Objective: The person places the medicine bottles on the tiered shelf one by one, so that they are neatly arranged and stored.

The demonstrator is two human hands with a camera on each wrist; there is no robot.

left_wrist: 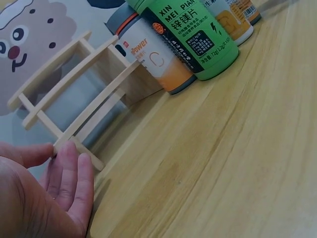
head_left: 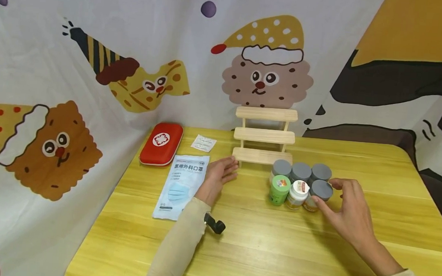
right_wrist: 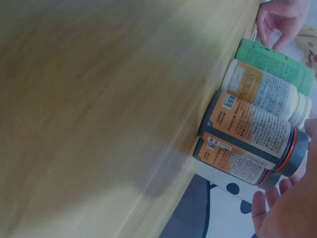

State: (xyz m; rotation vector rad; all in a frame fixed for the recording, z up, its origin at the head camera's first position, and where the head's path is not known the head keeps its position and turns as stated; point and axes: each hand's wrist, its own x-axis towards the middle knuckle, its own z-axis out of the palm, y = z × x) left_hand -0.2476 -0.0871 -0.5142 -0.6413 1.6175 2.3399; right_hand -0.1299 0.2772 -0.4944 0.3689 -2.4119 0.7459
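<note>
At the left end of a small three-tier wooden rack (head_left: 264,135), my left hand (head_left: 218,177) pinches the lowest shelf's tip between thumb and fingers. Supplement bottles stand grouped in front of the rack's right side. The front row holds a green bottle (head_left: 279,191), a white-capped bottle (head_left: 297,195) and a grey-lidded supplement bottle (head_left: 321,192). Behind them are three more grey lids (head_left: 301,171). My right hand (head_left: 351,211) grips the front-right grey-lidded bottle near its lid, thumb on the front side and index finger on the far side. Its other fingers curve beside the bottles.
A face mask packet (head_left: 176,190) lies left of my left forearm. Behind it are a red zip case (head_left: 162,144) with a white emblem and a small white sachet (head_left: 204,143). A printed cloth (head_left: 210,69) hangs behind the wooden table (head_left: 259,252).
</note>
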